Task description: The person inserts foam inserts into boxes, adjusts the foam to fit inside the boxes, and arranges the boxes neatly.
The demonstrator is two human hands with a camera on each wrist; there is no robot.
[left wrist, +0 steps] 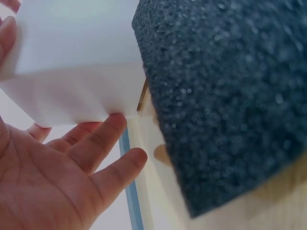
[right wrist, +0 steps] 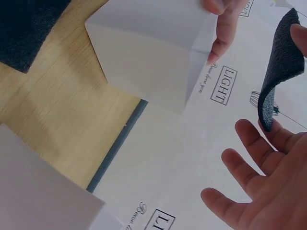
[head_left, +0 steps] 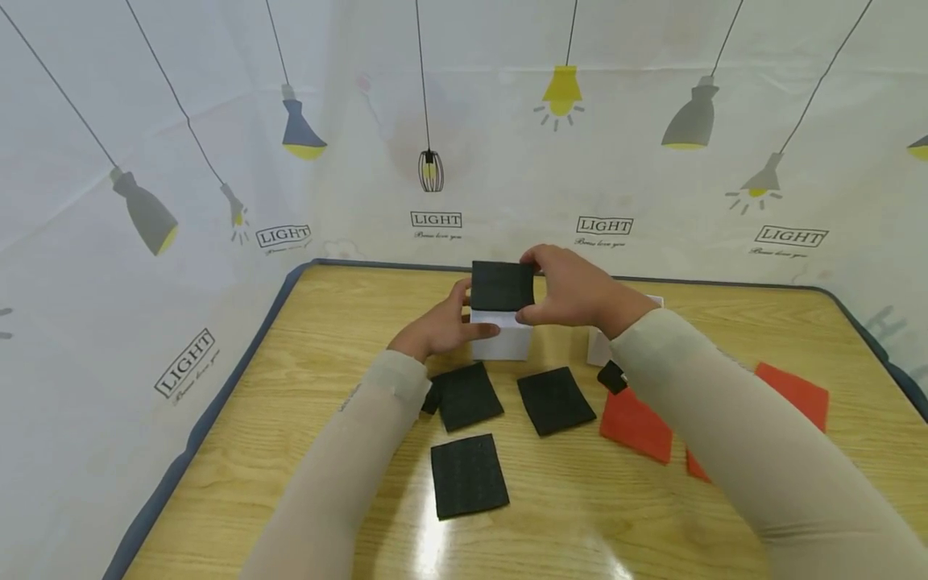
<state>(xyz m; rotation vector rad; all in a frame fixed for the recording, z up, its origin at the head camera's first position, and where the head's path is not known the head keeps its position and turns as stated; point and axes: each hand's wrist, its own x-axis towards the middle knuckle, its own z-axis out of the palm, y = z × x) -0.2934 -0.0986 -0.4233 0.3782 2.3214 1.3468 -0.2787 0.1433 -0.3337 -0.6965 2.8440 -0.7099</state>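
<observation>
A white box [head_left: 500,345] stands near the back edge of the table. My left hand [head_left: 441,324] grips its left side, thumb across the front face; in the left wrist view its fingers [left wrist: 96,143] touch a wall of the box [left wrist: 91,91]. Over the box, my right hand [head_left: 573,290] pinches a black square pad [head_left: 502,285] by its right side. In the right wrist view this rough pad [right wrist: 278,62] is bent and stands apart from the box [right wrist: 148,62]. The other fingers of the right hand are spread.
Three black square pads [head_left: 467,395] [head_left: 557,400] [head_left: 470,476] lie flat in front of the box. Red squares [head_left: 636,425] lie to the right, partly under my right forearm. A second white box [head_left: 598,348] stands behind the right wrist. A printed white curtain [head_left: 493,161] surrounds the table.
</observation>
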